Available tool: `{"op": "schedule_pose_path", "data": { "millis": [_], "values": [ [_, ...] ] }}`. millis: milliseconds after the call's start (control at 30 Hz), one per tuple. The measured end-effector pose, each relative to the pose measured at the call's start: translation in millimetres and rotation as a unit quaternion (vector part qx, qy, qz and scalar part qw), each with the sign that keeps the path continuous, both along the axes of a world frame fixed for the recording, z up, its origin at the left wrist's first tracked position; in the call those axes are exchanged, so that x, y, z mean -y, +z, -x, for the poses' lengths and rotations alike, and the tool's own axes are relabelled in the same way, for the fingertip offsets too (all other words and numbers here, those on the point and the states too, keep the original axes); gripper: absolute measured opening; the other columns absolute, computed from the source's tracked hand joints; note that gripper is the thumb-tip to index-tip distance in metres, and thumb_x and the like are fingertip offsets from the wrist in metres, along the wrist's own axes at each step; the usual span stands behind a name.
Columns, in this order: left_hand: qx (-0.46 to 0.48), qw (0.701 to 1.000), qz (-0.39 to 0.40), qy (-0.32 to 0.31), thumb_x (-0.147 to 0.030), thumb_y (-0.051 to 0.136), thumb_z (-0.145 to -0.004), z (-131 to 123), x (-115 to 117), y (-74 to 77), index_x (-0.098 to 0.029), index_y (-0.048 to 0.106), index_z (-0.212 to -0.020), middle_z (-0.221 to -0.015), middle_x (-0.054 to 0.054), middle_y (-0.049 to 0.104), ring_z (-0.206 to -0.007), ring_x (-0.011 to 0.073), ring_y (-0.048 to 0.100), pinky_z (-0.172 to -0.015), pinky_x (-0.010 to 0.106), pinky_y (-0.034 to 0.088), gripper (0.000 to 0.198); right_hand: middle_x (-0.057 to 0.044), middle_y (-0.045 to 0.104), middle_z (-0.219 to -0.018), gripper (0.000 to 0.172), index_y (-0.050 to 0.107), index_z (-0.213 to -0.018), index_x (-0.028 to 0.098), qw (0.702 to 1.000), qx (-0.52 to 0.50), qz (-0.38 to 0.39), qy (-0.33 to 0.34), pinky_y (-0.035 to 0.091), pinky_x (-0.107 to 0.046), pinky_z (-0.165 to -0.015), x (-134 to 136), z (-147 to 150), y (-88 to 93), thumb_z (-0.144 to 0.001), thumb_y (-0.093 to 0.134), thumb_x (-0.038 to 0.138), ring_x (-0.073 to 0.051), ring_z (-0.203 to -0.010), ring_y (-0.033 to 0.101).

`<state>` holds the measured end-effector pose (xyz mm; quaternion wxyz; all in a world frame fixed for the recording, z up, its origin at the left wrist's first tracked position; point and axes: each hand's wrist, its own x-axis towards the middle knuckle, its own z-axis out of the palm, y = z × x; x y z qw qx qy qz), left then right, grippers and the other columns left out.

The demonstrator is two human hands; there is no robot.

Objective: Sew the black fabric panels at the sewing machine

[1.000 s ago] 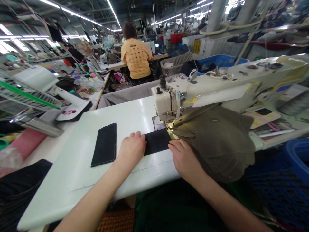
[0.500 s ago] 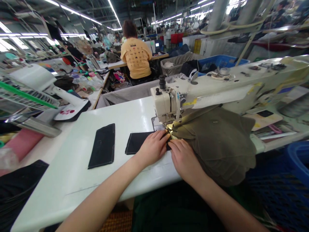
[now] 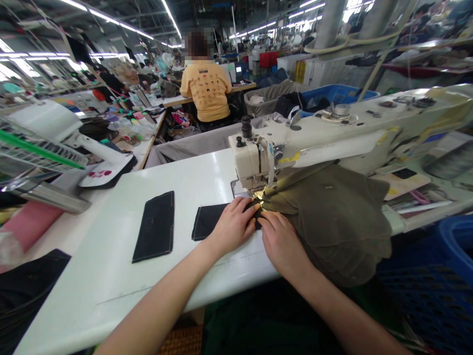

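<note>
Under the head of a white sewing machine (image 3: 251,160), my left hand (image 3: 236,222) presses on a black fabric piece (image 3: 207,220), its fingers together near the needle area. My right hand (image 3: 281,239) is just to the right, fingers closed on the black piece's edge beside the olive fabric (image 3: 336,212). That olive fabric lies bunched under the machine arm and hangs over the table's front edge. A second black piece (image 3: 154,227) with light stitching along its edges lies flat on the white table (image 3: 111,256), left of my hands.
Dark cloth (image 3: 33,286) lies at the lower left. A blue basket (image 3: 424,286) stands at the lower right. Behind the table are a blue bin (image 3: 334,91) with dark cloth and a seated person in a yellow top (image 3: 205,91). A white lamp-like device (image 3: 99,148) is at the left.
The view has shifted slightly. Both hands stay almost in place at the machine, and the fabrics show no clear movement.
</note>
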<state>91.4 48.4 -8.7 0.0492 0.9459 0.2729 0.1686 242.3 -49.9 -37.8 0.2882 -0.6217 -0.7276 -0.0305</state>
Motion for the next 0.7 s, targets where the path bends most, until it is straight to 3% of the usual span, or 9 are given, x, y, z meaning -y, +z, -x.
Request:
{"op": "schedule_pose_path", "data": {
  "millis": [700],
  "values": [
    [-0.021,1.0,-0.004,0.007,-0.023,0.048,-0.098,1.6,-3.9,-2.6,-0.014,0.061,-0.131,-0.139,0.016,0.057,-0.129,0.0303,0.051,-0.11,0.05,0.046,0.037,-0.015,0.067,-0.121,0.027,0.066,-0.113,0.011,0.999,0.034,-0.008,-0.011,0.045,-0.046,-0.102,-4.1,0.6,0.9,-0.094,0.048,0.006,-0.029,-0.113,0.057]
  ]
}}
